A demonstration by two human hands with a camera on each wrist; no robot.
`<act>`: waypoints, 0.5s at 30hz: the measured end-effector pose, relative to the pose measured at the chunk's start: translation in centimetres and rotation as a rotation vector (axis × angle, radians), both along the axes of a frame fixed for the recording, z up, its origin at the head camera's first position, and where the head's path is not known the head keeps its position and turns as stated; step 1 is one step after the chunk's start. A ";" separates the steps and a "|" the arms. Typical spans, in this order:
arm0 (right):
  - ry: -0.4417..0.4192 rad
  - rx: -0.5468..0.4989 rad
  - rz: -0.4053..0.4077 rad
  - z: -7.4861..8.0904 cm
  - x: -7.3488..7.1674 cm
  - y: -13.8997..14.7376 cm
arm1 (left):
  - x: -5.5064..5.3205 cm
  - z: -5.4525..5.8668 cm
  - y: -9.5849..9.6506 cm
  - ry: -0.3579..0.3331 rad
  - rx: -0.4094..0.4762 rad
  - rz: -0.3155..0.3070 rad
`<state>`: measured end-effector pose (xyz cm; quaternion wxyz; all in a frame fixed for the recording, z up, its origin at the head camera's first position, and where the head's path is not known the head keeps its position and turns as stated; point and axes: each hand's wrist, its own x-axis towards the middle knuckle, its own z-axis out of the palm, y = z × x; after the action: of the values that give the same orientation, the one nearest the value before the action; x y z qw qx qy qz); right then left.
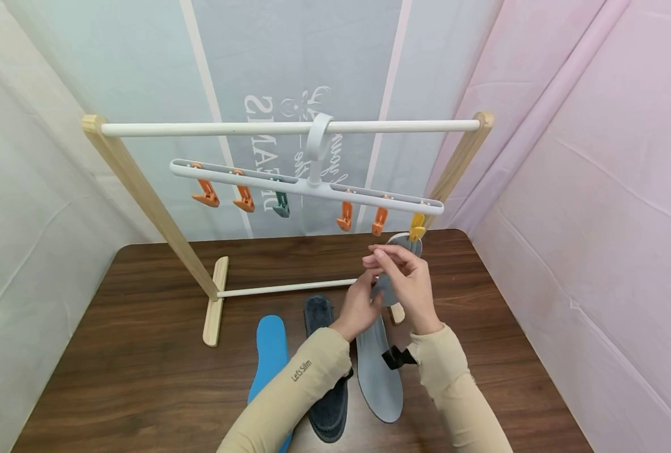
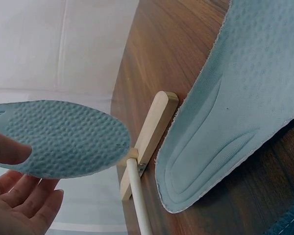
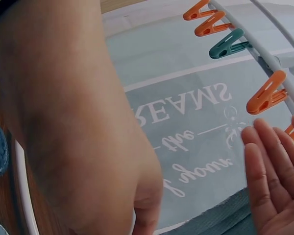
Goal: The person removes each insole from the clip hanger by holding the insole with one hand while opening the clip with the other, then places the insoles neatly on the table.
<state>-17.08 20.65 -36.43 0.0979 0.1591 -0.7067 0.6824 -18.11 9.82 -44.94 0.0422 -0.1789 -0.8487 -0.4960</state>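
A grey-blue textured insole hangs at the right end of a white clip hanger, its top at the yellow clip. My left hand is beside its lower part. In the left wrist view, the thumb overlaps the insole and the loosely bent fingers lie along its edge; no firm grip shows. My right hand is in front of the insole, below the clips. Its fingers are extended, with nothing seen in them. A matching insole lies on the table beneath.
A dark plush insole and a bright blue insole lie to the left on the wooden table. The hanger hooks over the white rod of a wooden stand. Several orange clips and one green clip carry nothing.
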 end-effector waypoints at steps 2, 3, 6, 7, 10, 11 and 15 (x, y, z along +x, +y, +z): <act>0.021 -0.038 -0.023 0.1 0.1 0.0 | 0.0 0.0 0.0 -0.002 -0.005 0.011; 0.035 -0.053 -0.032 0.1 0.2 0.1 | 0.1 0.0 0.0 -0.004 -0.013 0.013; 0.080 -0.111 -0.055 0.2 0.4 0.1 | 0.1 0.0 0.1 0.009 -0.036 0.017; 0.098 -0.126 -0.065 0.2 0.4 0.1 | 0.1 0.0 0.1 0.014 -0.043 0.017; 0.137 -0.183 -0.097 0.3 0.4 0.2 | 0.1 -0.1 0.2 0.028 -0.067 0.016; 0.141 -0.200 -0.111 0.4 0.4 0.2 | 0.1 -0.1 0.2 0.028 -0.070 0.015; 0.148 -0.237 -0.164 0.5 0.3 0.5 | 0.1 -0.2 0.3 0.055 -0.076 0.017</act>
<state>-16.77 21.13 -35.97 0.2234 0.1382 -0.6227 0.7370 -18.01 10.07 -45.17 0.0630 -0.1868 -0.8669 -0.4579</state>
